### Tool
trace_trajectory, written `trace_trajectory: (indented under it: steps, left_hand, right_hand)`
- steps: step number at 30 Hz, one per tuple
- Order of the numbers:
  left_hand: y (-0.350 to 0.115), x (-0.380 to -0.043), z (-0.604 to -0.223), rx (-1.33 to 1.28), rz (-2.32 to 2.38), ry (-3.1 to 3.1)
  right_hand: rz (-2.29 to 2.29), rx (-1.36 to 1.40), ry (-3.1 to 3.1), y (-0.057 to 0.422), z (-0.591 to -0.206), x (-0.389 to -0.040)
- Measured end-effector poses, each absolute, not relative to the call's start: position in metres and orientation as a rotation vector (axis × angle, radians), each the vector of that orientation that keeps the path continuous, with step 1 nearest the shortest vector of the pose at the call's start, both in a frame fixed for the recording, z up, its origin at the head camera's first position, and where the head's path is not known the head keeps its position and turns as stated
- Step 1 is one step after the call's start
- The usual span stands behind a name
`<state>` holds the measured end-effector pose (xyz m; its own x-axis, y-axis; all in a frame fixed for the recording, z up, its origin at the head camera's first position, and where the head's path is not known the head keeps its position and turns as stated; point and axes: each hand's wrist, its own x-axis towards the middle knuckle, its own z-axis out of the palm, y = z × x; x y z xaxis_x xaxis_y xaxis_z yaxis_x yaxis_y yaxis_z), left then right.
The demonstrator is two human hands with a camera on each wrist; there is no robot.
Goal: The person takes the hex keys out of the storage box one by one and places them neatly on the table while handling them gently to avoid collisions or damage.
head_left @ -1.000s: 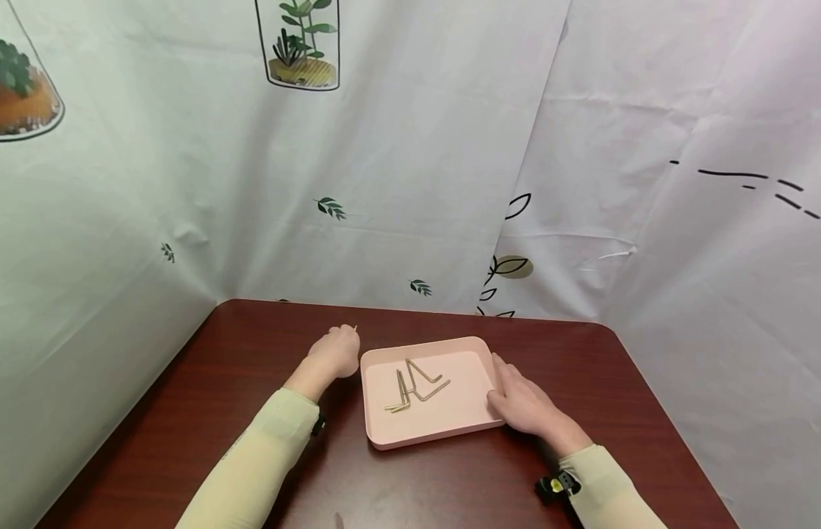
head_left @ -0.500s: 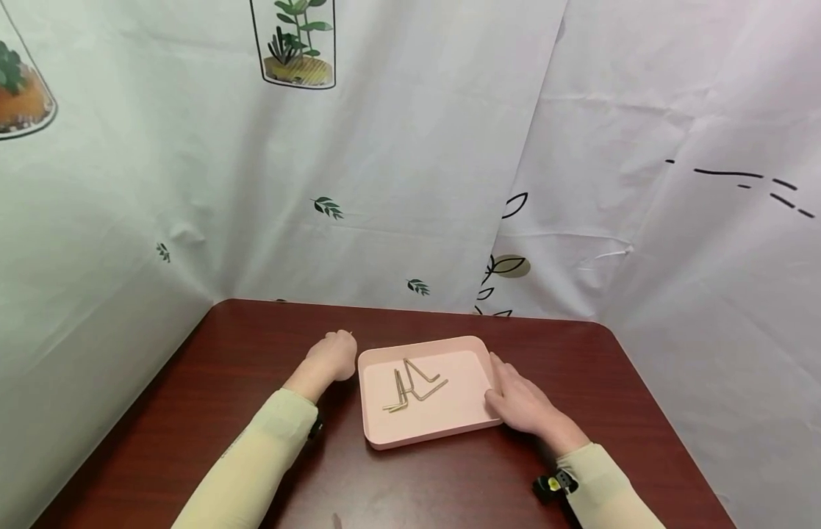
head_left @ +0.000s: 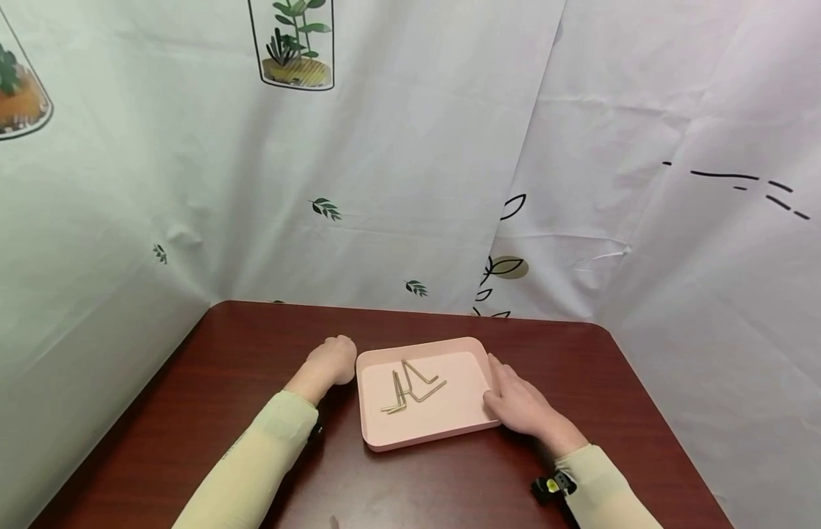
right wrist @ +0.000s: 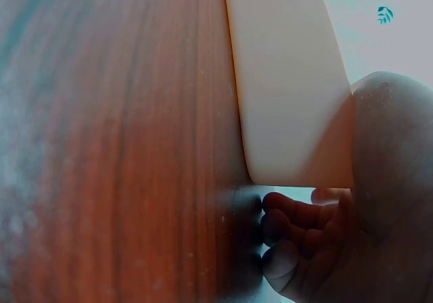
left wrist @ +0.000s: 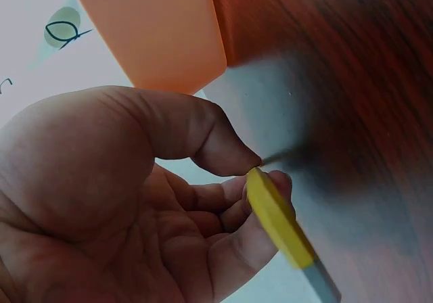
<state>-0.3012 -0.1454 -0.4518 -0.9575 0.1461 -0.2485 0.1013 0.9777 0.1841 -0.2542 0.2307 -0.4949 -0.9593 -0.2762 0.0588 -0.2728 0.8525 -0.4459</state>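
Note:
My left hand (head_left: 332, 359) is beside the left wall of the pink tray (head_left: 426, 432). In the left wrist view its thumb and fingers pinch a yellow hex key (left wrist: 279, 220) with a grey end; the head view hides this key behind the hand. At the tray's right end, my right hand (head_left: 521, 402) grips the wall, thumb over the rim and fingers along the outside. The right wrist view shows fingertips (right wrist: 274, 225) low by the tabletop, next to the tray's outer wall (right wrist: 291, 100). Several brass-coloured hex keys (head_left: 420, 399) lie inside toward the tray's left half.
The tray stands on a dark red wooden table (head_left: 417, 488) with rounded far corners. A white printed curtain (head_left: 397, 184) hangs behind and along both sides. A small grey tip (head_left: 334, 522) shows at the bottom edge of the head view.
My left hand has come down slightly beside the tray, and the key tip that showed above its fingers is now hidden. The right hand and the tray keep their places.

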Motion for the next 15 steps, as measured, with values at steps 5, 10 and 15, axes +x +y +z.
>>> trace_trajectory:
  steps: [5, 10, 15]
  left_hand:
    - [-0.1462, -0.3054, -0.4574, 0.187, 0.227, 2.847]
    - [-0.1457, -0.3057, -0.4608, 0.187, 0.219, 2.842]
    - [-0.1441, -0.3031, -0.4588, 0.177, 0.214, 2.842]
  right_hand:
    - [-0.724, -0.456, 3.021, 0.2309, -0.495, -0.2545]
    - [-0.719, -0.455, 3.021, 0.2308, -0.4955, -0.2541]
    - [-0.714, -0.454, 3.024, 0.2311, -0.4961, -0.2546]
